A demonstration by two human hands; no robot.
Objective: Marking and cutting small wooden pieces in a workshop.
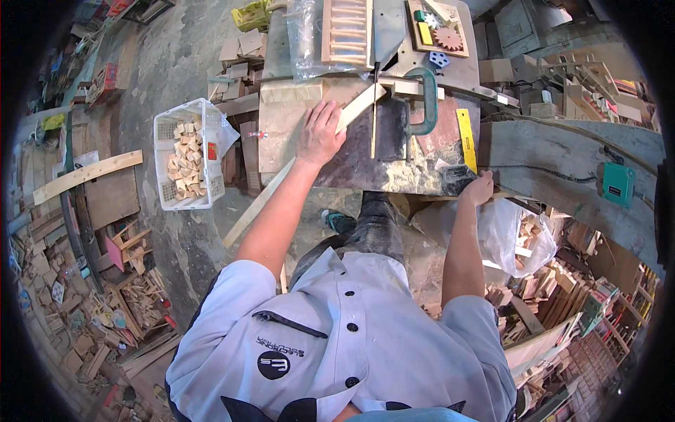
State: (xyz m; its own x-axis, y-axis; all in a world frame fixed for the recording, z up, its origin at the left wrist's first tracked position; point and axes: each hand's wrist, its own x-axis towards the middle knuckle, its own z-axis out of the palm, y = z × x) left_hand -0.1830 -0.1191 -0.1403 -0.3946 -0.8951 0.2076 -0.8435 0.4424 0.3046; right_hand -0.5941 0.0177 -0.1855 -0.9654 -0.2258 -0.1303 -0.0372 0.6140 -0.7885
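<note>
A long pale wooden strip [261, 200] slants across the work table [337, 167], its near end hanging past the front left edge. My left hand [320, 135] lies over the strip and grips it, hiding part of it. The far end of the strip reaches a thin upright blade [374, 116]. To the right of the blade, a green C-shaped clamp [429, 105] sits on the table beside sawdust [394, 169]. At the table's front right corner is my right hand [478, 189], fingers curled near a yellow ruler [465, 139]; what they hold, if anything, is hidden.
A white plastic basket [204, 151] of small wood blocks stands left of the table. Behind are a wooden rack [347, 32] and a board with toy gears [448, 39]. A green switch box [619, 184] sits right. Wood scraps [91, 316] crowd the left floor.
</note>
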